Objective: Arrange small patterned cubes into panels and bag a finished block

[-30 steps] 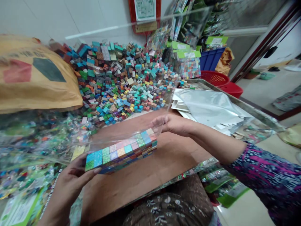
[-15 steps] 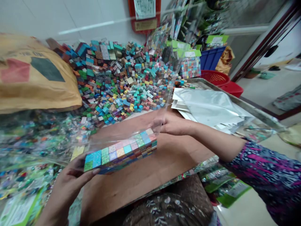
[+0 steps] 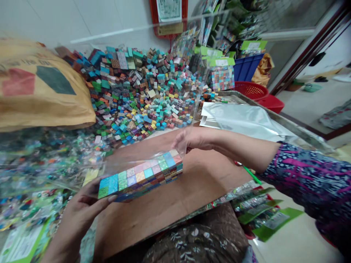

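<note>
The block row (image 3: 149,173), made up of small patterned cubes, lies slantwise on or just over the brown surface (image 3: 170,206), its long axis from 8 to 2 o'clock. Assessed as rigid cube by cube, with modest weight, but liable to shear at the seams if nothing binds it; the faces appear smooth and may slip. Best hold: both short ends, with even inward pressure. The left hand (image 3: 82,210) pinches the 8 o'clock end, thumb along the near side. The right hand (image 3: 193,138) is bent at the 2 o'clock end, beside a clear sheet (image 3: 148,156); whether it grips sheet or cubes cannot be told. Not verifiable: the row's underside and far side, the left fingertips, and any wrapping. Outward, a cube heap (image 3: 148,98) stands at 12 o'clock, a yellow bag (image 3: 46,95) at 10, its print blurred, and white sheets (image 3: 238,117) at 2, partly hidden by the forearm.
</note>
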A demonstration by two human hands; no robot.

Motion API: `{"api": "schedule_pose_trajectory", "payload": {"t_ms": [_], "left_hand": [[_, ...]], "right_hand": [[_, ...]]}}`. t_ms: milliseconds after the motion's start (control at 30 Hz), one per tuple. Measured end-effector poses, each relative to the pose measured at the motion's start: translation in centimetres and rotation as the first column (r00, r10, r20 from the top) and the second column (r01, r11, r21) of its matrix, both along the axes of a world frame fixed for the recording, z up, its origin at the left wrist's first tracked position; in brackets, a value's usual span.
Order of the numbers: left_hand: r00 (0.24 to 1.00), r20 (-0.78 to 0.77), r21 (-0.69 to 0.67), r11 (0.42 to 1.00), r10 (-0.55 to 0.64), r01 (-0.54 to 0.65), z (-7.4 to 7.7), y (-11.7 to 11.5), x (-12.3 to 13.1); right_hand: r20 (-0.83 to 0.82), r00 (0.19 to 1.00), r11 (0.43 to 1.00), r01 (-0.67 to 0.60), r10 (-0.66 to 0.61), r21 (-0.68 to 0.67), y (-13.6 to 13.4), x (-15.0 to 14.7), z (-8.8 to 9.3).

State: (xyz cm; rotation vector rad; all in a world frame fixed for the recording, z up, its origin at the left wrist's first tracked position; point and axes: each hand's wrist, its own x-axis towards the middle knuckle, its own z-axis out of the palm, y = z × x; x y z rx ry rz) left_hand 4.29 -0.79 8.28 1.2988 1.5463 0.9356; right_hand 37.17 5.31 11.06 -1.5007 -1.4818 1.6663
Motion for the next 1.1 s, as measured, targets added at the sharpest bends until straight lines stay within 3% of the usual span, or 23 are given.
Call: {"api": "schedule_pose_trajectory", "payload": {"t_ms": [200,400,567,1100], "left_hand": [[0.998,0.046,-0.022,0.999,-0.039,0.040,-0.3,0.2,-0.2],[1.000,-0.006,0.013,1.000,-0.003,0.003,-0.3,0.0,-0.1],[0.999,-0.004,0.005,0.999,-0.045,0.045,-0.8,0.3,-0.7],[0.998,0.040,-0.044,0.997,-0.057,0.058,-1.3,0.6,-1.4]], "right_hand": [[-0.067,0.997,0.991,0.021,-0.030,-0.134,0.1,0.0,0.4],[-0.082,0.997,0.983,-0.014,-0.002,-0.185,0.0,0.5,0.5],[-0.122,0.993,0.977,-0.030,0.004,-0.213,0.1,0.8,0.5],[-0.069,0.995,0.989,-0.077,0.068,-0.129,0.6,-0.8,0.7]]}}
